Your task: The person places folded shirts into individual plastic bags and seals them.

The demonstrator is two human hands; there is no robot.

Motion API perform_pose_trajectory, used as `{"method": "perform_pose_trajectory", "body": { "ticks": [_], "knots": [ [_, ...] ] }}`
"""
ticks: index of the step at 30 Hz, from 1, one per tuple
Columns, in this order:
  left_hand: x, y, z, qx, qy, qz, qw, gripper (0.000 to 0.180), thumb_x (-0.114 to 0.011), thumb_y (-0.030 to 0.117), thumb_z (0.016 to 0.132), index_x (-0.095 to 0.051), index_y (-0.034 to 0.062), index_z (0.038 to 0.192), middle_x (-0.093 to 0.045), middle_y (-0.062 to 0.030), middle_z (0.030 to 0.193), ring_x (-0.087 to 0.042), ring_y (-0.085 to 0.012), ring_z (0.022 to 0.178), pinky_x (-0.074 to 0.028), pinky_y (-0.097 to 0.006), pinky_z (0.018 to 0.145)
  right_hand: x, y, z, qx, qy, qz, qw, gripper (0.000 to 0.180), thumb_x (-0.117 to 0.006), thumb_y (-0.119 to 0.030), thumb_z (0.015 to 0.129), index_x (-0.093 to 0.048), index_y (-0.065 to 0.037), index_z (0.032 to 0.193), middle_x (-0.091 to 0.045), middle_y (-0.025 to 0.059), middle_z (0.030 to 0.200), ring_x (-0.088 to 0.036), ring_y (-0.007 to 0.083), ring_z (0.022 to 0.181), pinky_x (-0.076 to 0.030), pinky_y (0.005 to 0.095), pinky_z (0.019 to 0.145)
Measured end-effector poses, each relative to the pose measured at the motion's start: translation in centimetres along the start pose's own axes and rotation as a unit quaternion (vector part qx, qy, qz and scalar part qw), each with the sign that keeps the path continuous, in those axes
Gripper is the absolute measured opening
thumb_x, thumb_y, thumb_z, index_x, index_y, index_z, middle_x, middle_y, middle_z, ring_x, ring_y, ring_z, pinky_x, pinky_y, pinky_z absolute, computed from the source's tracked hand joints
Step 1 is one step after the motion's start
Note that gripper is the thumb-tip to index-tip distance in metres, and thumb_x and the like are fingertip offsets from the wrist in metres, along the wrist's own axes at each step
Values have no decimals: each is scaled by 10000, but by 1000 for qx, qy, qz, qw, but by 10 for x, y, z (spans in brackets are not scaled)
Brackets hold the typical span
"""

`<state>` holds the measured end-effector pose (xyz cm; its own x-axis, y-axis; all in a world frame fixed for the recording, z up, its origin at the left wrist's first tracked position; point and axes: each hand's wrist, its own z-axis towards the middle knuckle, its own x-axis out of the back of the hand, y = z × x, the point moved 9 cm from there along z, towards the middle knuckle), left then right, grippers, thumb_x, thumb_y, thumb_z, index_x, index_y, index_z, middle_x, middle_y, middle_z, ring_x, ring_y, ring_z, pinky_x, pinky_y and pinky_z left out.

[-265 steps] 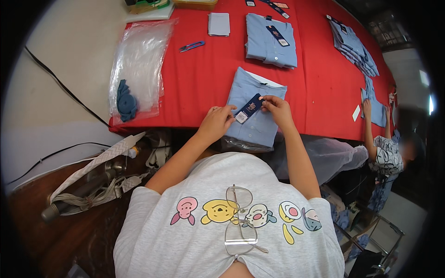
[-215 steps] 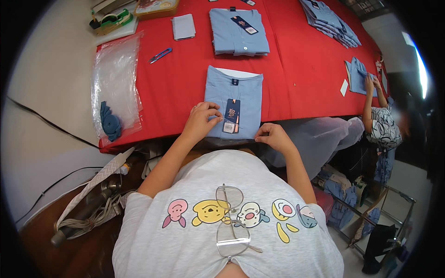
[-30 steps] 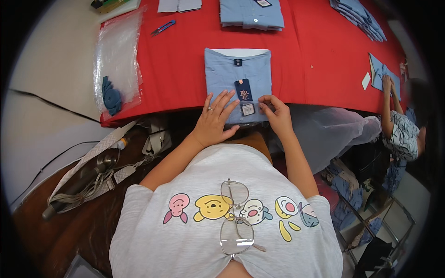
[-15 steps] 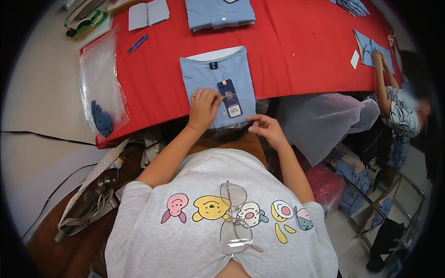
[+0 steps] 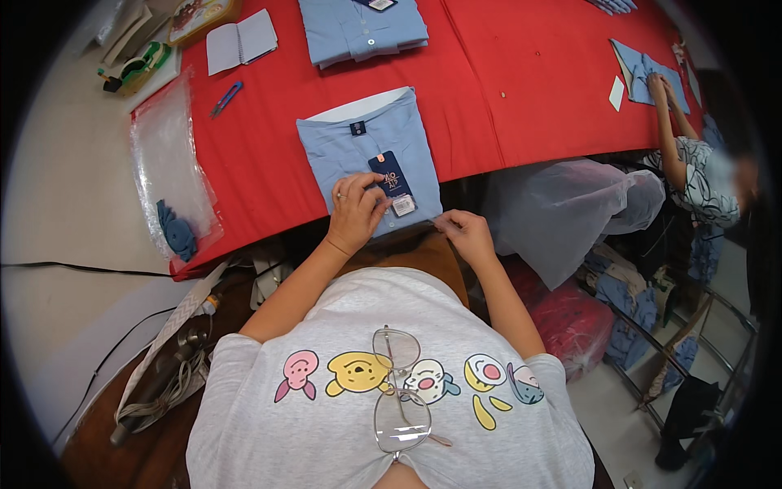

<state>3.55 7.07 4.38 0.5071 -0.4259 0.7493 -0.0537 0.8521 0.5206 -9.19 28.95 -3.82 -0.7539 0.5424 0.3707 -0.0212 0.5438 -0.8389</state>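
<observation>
A folded light blue shirt lies on the red tablecloth at the near edge, collar end away from me. A dark blue hang tag with a small white label rests on its front. My left hand lies flat on the shirt's lower part, its fingertips touching the tag. My right hand is at the shirt's lower right corner by the table edge, fingers pinched together on the hem or a clear bag edge; which of the two I cannot tell.
Another folded blue shirt lies farther back. To the left are a clear plastic bag with a blue item, a blue pen and a notebook. At the right a second person handles blue cloth; a large plastic sack hangs below the table.
The tag went from held between both hands to lying on the shirt. My right hand has slid off the shirt to its lower right corner. The left stays flat by the tag.
</observation>
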Motion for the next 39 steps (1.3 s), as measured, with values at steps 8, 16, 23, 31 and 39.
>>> {"method": "perform_pose_trajectory", "body": {
  "ticks": [8,16,23,31,39],
  "knots": [
    [-6,1,-1,1,16,31,999,249,-824,164,906,-638,117,1064,-628,-65,1407,-571,-300,1301,-397,-480,1120,16,-13,5,66,117,44,990,125,-749,-29,988,-790,38,1086,-782,116,967,-750,145,783,-582,291,719],
    [-5,-12,-2,46,47,-13,998,233,-790,167,948,-613,105,1085,-622,-95,1397,-578,-338,1276,-398,-506,1122,40,-61,4,149,131,7,980,62,-718,14,967,-756,14,1016,-722,105,906,-703,177,743,-556,300,691],
    [-5,-11,3,59,60,-35,996,225,-783,182,964,-599,97,1063,-636,-93,1370,-595,-342,1245,-403,-508,1113,55,-104,0,184,137,-81,970,45,-696,22,970,-720,-11,991,-702,97,932,-698,201,747,-548,317,690],
    [-10,-24,1,95,85,-70,989,189,-744,143,998,-584,77,1074,-636,-105,1357,-601,-350,1236,-434,-484,1083,50,-114,25,160,150,-149,964,50,-723,-61,977,-716,-38,1021,-726,117,989,-735,290,863,-566,360,760],
    [20,-66,6,204,50,-11,978,171,-744,205,1023,-640,75,1062,-763,-79,993,-721,-299,875,-501,-429,821,55,-126,56,143,169,-99,970,305,-739,-101,950,-703,-77,1252,-767,94,1163,-739,278,967,-581,421,836]
  ]
}}
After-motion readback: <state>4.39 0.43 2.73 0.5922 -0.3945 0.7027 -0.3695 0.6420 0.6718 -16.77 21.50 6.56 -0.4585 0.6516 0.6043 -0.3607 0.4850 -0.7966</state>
